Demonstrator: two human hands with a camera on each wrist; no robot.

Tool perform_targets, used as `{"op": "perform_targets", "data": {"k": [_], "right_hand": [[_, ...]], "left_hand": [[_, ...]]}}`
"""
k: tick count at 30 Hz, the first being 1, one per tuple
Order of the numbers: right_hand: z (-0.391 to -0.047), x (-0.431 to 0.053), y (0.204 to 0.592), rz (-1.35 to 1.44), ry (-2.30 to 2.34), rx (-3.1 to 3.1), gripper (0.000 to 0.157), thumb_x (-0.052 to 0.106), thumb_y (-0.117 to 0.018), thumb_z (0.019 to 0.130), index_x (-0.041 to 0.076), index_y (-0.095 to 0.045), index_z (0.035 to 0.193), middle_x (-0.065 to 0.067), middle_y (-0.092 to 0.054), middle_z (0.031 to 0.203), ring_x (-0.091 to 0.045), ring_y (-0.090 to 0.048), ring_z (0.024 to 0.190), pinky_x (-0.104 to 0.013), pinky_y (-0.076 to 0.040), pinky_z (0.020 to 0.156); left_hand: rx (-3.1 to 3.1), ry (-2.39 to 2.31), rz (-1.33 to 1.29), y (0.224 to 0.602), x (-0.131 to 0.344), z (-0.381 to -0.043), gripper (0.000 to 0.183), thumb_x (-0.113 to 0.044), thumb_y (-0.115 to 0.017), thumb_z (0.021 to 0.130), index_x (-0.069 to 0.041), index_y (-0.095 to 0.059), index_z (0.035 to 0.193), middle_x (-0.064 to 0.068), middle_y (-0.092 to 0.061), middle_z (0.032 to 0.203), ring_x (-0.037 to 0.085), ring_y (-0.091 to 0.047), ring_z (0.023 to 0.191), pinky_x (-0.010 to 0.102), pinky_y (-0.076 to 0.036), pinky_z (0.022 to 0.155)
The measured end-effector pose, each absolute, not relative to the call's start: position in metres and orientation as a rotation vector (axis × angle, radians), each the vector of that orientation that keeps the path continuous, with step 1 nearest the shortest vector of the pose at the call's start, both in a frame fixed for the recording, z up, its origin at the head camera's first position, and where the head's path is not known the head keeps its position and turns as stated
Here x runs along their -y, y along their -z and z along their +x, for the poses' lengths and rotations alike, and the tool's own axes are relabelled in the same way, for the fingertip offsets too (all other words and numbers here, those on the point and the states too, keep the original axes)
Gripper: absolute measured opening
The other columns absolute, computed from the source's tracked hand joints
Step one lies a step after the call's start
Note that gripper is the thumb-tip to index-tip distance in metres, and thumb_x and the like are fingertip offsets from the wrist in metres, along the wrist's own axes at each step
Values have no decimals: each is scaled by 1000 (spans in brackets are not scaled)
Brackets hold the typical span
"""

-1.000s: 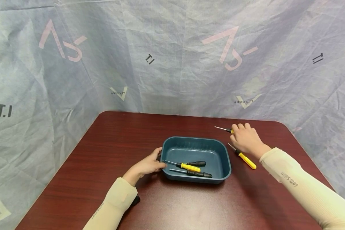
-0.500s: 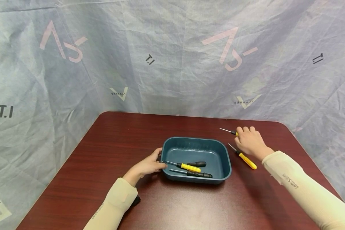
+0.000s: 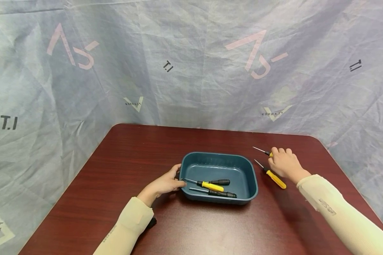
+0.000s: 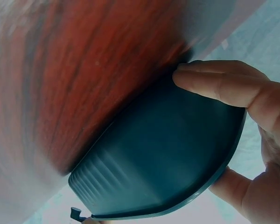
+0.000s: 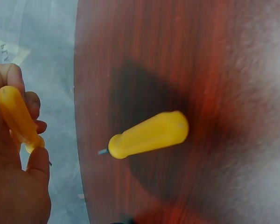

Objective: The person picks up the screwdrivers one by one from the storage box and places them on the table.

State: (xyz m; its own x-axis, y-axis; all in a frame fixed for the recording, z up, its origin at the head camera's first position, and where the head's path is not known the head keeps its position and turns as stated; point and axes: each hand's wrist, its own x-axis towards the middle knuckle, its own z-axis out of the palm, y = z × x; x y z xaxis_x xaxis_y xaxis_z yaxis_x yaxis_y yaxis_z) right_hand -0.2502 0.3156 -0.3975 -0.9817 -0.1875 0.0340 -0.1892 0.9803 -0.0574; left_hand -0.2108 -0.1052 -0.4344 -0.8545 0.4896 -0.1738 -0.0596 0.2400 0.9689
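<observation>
My left hand (image 3: 164,183) grips the left end of a dark teal tray (image 3: 218,170), its thumb over the rim and its fingers along the outer wall (image 4: 168,135). In the tray lie a yellow-handled screwdriver (image 3: 212,186) and two black-handled screwdrivers, one in front (image 3: 221,193) and one partly covered behind. Right of the tray, my right hand (image 3: 284,163) holds another yellow screwdriver (image 5: 18,114) by its handle, the shaft pointing up and left in the head view. Just beside that hand, a yellow screwdriver (image 3: 276,179) lies on the table.
The dark red wooden table (image 3: 140,148) ends at a grey printed cloth (image 3: 191,71) behind and at both sides. A small black object (image 3: 151,223) shows partly from under my left forearm.
My right hand has moved right and slightly nearer to me, carrying the yellow screwdriver along. My left hand, the tray and the screwdrivers inside look unmoved.
</observation>
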Motion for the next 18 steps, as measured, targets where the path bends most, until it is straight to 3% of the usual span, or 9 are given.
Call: {"op": "perform_targets", "data": {"k": [7, 18], "right_hand": [[-248, -326, 407, 244, -154, 3104, 21, 18, -38, 89, -2, -39, 90, -26, -48, 89, -45, -38, 82, -53, -36, 66], [-244, -339, 423, 191, -212, 3152, 25, 18, -37, 89, -5, -38, 96, -30, -46, 94, -48, -39, 83, -55, -36, 67]], "left_hand": [[-2084, -1648, 372, 433, 105, -209, 73, -4, -59, 81, 0, -18, 140, 23, -32, 134, 25, -50, 101, 45, -46, 81], [-2095, -1640, 371, 432, 105, -209, 73, -4, -60, 81, -1, -18, 140, 21, -33, 133, 26, -50, 101, 43, -46, 80]]}}
